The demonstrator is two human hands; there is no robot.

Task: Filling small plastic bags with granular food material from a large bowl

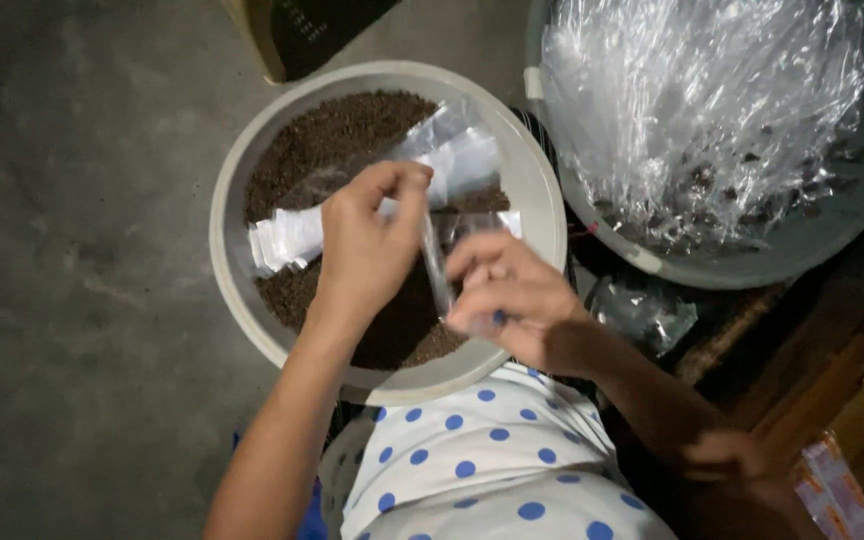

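A: How much room is there around the work?

B: To the left of the bowl point(227, 215) the grey floor point(72, 280) lies open right to the picture's edge. To the right it is crowded: a second basin point(812, 245) sits just beside the bowl, their rims near each other, and its top and right side are cut off by the frame. A dark box point(302, 30) stands at the top, just past the bowl's far rim. The near rim comes up against the person's spotted cloth point(492, 470)

A: And the hands?

B: Both are over the bowl, close together. The left hand point(367, 240) is curled, thumb and fingertips pinched on the top of a small clear bag point(439, 265). The right hand point(507, 300) is closed loosely round the same bag lower down, fingers bent in. The bag hangs narrow and upright between them, above the brown grains point(342, 135) that fill the bowl

A: Counts?

B: Two hands, two round vessels, one box. One bag in the hands; a white stack of bags point(287, 235) lies on the grains at the left and looser ones point(457, 155) lie towards the far side, too overlapped to count. The basin holds a heap of clear bags point(702, 100), also beyond counting
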